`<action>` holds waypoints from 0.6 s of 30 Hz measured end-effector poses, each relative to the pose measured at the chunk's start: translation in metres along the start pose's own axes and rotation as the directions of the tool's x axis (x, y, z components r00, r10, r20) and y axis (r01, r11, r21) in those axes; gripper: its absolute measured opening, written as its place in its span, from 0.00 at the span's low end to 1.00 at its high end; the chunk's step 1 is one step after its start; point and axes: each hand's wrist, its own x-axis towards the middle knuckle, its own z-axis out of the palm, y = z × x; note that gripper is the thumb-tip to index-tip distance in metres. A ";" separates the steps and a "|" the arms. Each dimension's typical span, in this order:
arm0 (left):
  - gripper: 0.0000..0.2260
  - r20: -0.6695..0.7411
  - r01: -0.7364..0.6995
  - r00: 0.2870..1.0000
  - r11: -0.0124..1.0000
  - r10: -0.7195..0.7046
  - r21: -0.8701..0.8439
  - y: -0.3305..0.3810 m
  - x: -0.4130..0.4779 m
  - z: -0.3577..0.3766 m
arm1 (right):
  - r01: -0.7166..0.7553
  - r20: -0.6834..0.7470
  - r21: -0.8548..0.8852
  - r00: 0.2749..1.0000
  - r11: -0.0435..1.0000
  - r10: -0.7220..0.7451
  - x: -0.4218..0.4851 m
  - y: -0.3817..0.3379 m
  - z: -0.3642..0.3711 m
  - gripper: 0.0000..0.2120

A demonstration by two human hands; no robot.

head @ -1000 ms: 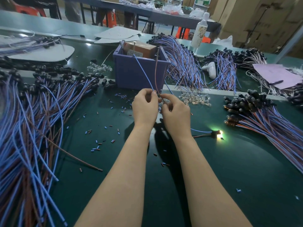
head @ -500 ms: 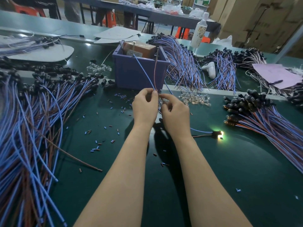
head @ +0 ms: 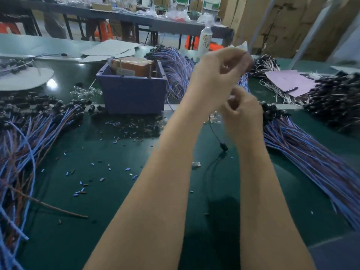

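Both hands are raised over the green table (head: pixel 120 221) and blurred by motion. My left hand (head: pixel 220 75) is highest, its fingertips pinched together against the thumb. Just below it, my right hand (head: pixel 243 112) has its fingers curled in. A thin dark wire lead (head: pixel 213 131) hangs from under the hands. It ends in a black lamp socket (head: pixel 224 147) just above the table, and the socket is unlit. Where the lead meets the fingers is hidden.
A purple bin (head: pixel 134 94) holding a brown box stands behind the hands. Large bundles of blue and brown wires lie at the left (head: pixel 25 152) and right (head: pixel 311 158). Clear bulbs (head: pixel 85 92) and cut insulation bits (head: pixel 81 189) are scattered about. A bottle (head: pixel 204 39) stands at the back.
Both hands have lifted away from the table, the left one up and to the right. The socket's light has gone out and the socket has risen. The view has shifted right.
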 end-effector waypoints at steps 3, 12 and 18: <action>0.09 0.203 -0.078 0.977 0.993 0.060 0.084 0.017 0.003 0.046 | -0.055 -0.091 -0.075 0.995 0.996 0.048 0.004 0.013 -0.031 0.08; 0.24 0.329 0.710 0.681 0.700 -0.654 -0.080 -0.046 -0.017 0.142 | -0.034 -0.218 0.949 0.646 0.313 0.732 -0.002 0.081 -0.087 0.14; 0.14 0.386 0.711 0.644 0.329 -0.661 -0.622 -0.071 0.002 0.204 | -0.232 -0.153 0.923 0.509 0.306 0.847 -0.021 0.126 -0.090 0.16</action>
